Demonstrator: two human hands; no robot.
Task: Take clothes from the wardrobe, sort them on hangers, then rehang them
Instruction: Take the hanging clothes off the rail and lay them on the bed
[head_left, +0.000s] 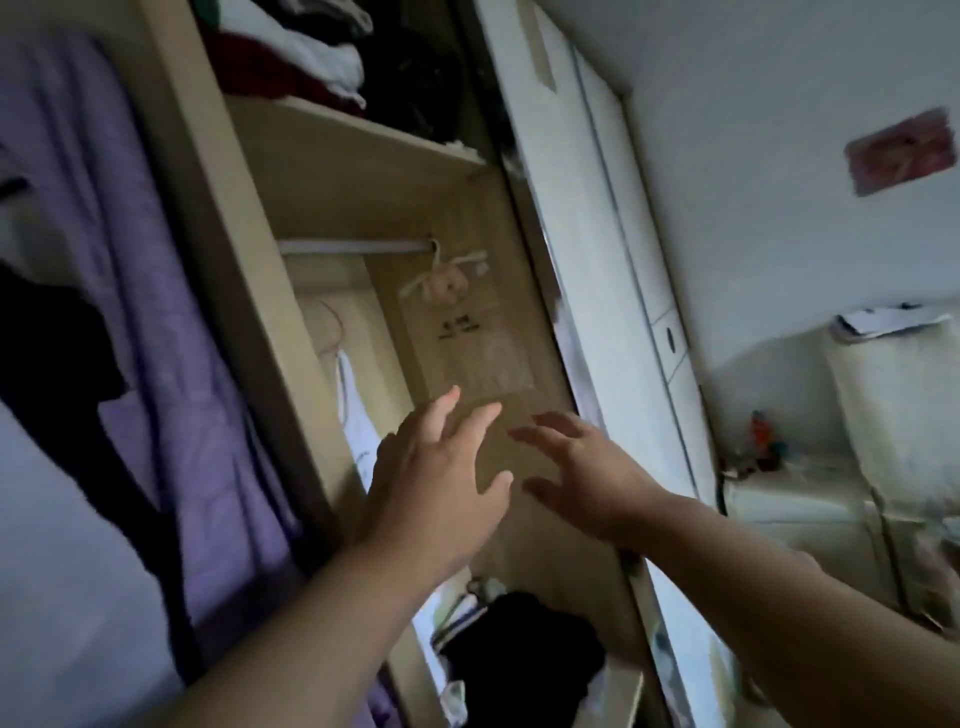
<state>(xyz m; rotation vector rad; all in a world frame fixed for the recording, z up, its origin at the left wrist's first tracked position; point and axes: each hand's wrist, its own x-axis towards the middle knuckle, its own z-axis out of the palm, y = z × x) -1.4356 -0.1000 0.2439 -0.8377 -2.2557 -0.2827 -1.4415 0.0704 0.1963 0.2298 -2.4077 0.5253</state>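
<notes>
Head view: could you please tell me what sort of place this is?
Probably a home bedroom: an open wardrobe with a hanging rail, folded clothes on its upper shelf, and a purple garment hanging beside it.

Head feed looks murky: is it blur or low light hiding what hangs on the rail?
Head view: dim overall, wardrobe interior shaded; left hand and right hand, both empty with fingers spread, are slightly motion-smeared; frame tilted, wide-angle bending at edges; the pale hanger on the rail is discernible, the print on its cover unreadable.
</notes>
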